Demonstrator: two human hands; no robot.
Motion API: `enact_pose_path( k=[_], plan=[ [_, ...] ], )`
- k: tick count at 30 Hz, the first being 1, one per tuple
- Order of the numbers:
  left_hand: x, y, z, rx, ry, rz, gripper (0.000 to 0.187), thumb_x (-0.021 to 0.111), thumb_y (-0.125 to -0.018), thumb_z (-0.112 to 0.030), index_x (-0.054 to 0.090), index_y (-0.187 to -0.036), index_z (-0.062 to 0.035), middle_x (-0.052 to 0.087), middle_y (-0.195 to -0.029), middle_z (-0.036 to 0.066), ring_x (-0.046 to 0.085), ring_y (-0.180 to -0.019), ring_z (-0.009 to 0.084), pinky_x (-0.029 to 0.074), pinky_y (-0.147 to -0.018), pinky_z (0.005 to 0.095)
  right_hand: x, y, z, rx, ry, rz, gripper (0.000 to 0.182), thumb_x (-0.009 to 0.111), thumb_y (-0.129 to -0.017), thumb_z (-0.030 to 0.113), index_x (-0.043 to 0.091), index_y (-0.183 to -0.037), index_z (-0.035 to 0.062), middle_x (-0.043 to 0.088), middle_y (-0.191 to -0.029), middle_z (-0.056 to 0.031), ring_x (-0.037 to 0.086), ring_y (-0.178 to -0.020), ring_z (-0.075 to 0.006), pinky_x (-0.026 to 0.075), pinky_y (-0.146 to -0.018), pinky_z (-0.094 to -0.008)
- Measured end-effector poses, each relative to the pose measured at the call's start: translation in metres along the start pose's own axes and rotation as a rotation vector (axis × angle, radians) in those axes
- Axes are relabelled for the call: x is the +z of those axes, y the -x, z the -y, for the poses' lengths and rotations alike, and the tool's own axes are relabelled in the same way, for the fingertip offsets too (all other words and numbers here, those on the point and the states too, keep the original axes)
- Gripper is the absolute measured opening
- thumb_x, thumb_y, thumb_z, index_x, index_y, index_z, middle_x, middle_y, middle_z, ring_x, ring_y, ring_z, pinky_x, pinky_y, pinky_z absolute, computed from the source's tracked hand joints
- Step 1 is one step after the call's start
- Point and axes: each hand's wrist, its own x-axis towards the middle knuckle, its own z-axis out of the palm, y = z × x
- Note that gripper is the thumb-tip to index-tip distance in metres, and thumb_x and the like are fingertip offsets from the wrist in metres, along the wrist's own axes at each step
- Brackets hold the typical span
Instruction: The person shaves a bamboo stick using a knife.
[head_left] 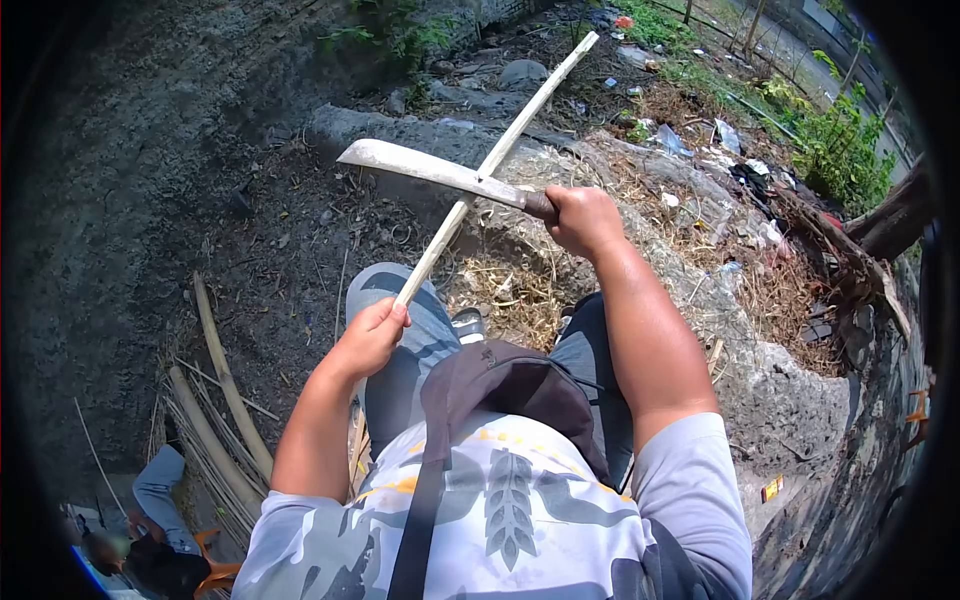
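My left hand [372,338] is closed around the lower end of a long pale wooden strip [532,108], which slants up and away to the right. In my right hand [584,222] is the dark handle of a machete [412,163], its broad curved blade pointing left. The blade crosses over the strip near its middle and appears to touch it. Beneath the strip lies a grey rock [345,125] or concrete ledge.
Long cut poles and thin strips [222,370] lie at the lower left. Another person [165,500] sits beyond them. Shavings [510,290] cover the ground between my legs. Litter [670,140], a tree trunk [895,215] and green plants [850,150] are at the right.
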Motion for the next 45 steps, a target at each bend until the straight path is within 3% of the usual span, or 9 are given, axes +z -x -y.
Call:
enact_pose_path(
  k=[11,18,24,29,30,33,37,40,45],
  plan=[
    [0.018,0.064,-0.023,-0.184,0.16,-0.031,0.031,0.045,-0.113,-0.038,0.057,-0.098,-0.013,0.038,-0.066,-0.008,0.031,-0.051,0.0044,0.028,-0.046,0.0239,-0.02,0.019,0.008,-0.129,-0.072,-0.032,0.023,0.078,-0.074,0.024,0.064,-0.089,0.0145,0.073,-0.086,-0.0113,0.072,-0.088,-0.035,0.057,-0.08,-0.0489],
    [0.001,0.108,-0.046,-0.112,0.043,-0.078,0.031,0.045,-0.113,-0.036,0.059,-0.101,-0.0108,0.038,-0.065,-0.01,0.029,-0.051,0.0024,0.026,-0.046,0.0224,-0.02,0.029,0.01,-0.304,-0.128,-0.277,0.018,0.077,-0.076,0.024,0.062,-0.083,0.0147,0.069,-0.075,-0.0097,0.07,-0.075,-0.0355,0.055,-0.072,-0.0482],
    [0.007,0.077,-0.021,0.063,-0.017,-0.129,0.03,0.053,-0.111,-0.034,0.063,-0.107,-0.0061,0.046,-0.067,-0.007,0.036,-0.054,0.0035,0.029,-0.047,0.0229,-0.017,0.031,0.006,-0.264,-0.042,-0.27,0.02,0.077,-0.076,0.025,0.062,-0.085,0.0155,0.07,-0.076,-0.0077,0.071,-0.075,-0.0325,0.054,-0.071,-0.0451],
    [0.001,0.05,0.0,0.048,-0.023,-0.104,0.03,0.054,-0.11,-0.033,0.064,-0.105,-0.005,0.048,-0.069,-0.007,0.038,-0.057,0.0032,0.031,-0.049,0.0237,-0.008,0.035,-0.003,-0.208,-0.043,-0.155,0.025,0.079,-0.077,0.03,0.063,-0.089,0.0155,0.071,-0.077,-0.0076,0.072,-0.076,-0.0323,0.054,-0.072,-0.0455],
    [-0.003,0.043,0.004,0.041,-0.03,-0.099,0.031,0.054,-0.11,-0.033,0.064,-0.104,-0.0048,0.048,-0.069,-0.007,0.038,-0.058,0.0032,0.032,-0.05,0.024,-0.023,0.039,0.004,-0.164,-0.044,-0.058,0.034,0.084,-0.073,0.032,0.063,-0.092,0.0134,0.074,-0.088,-0.0093,0.073,-0.086,-0.0297,0.055,-0.082,-0.0432],
    [-0.004,0.027,0.013,0.09,-0.084,-0.1,0.031,0.055,-0.11,-0.033,0.066,-0.102,-0.0048,0.051,-0.07,-0.006,0.041,-0.06,0.0036,0.033,-0.052,0.0248,-0.027,0.039,0.006,-0.08,-0.014,0.077,0.039,0.086,-0.072,0.033,0.063,-0.095,0.0127,0.074,-0.093,-0.0087,0.073,-0.09,-0.0295,0.054,-0.086,-0.0424],
    [-0.007,0.012,0.014,0.111,-0.212,-0.115,0.032,0.056,-0.109,-0.033,0.068,-0.101,-0.0044,0.056,-0.071,-0.004,0.048,-0.063,0.0065,0.041,-0.057,0.0281,-0.017,0.023,0.001,-0.112,0.073,0.085,0.04,0.088,-0.069,0.031,0.062,-0.095,0.0132,0.073,-0.087,-0.0096,0.073,-0.089,-0.0291,0.054,-0.083,-0.0414],
    [-0.022,0.001,0.019,0.144,-0.268,-0.117,0.033,0.056,-0.109,-0.033,0.069,-0.102,-0.0029,0.058,-0.071,-0.002,0.051,-0.065,0.0078,0.043,-0.058,0.0297,-0.012,0.006,0.001,-0.189,0.082,-0.064,0.028,0.081,-0.071,0.025,0.061,-0.088,0.0128,0.069,-0.077,-0.0094,0.07,-0.076,-0.0323,0.053,-0.074,-0.041],
    [-0.034,-0.013,0.03,0.106,-0.089,-0.11,0.034,0.052,-0.111,-0.03,0.069,-0.1,-0.003,0.053,-0.067,-0.004,0.046,-0.061,0.0061,0.038,-0.054,0.0289,-0.008,-0.019,0.036,-0.269,0.184,-0.097,0.02,0.077,-0.073,0.023,0.061,-0.081,0.0128,0.07,-0.072,-0.0081,0.071,-0.065,-0.0287,0.054,-0.075,-0.0396]
  ],
)
